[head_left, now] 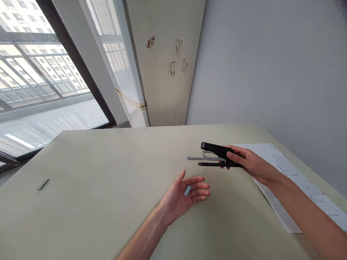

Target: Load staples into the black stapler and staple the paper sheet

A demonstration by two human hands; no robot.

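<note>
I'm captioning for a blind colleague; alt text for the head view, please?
A person's right hand holds a black stapler, its metal tray sticking out, over a pale table, while the palm-up left hand carries a small grey strip, probably staples. A similar strip lies far left; marked paper lies under the right arm.

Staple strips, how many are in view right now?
2: one staple strip lies on the open left hand, another staple strip on the table at far left. The stapler in the right hand could hide more.
</note>
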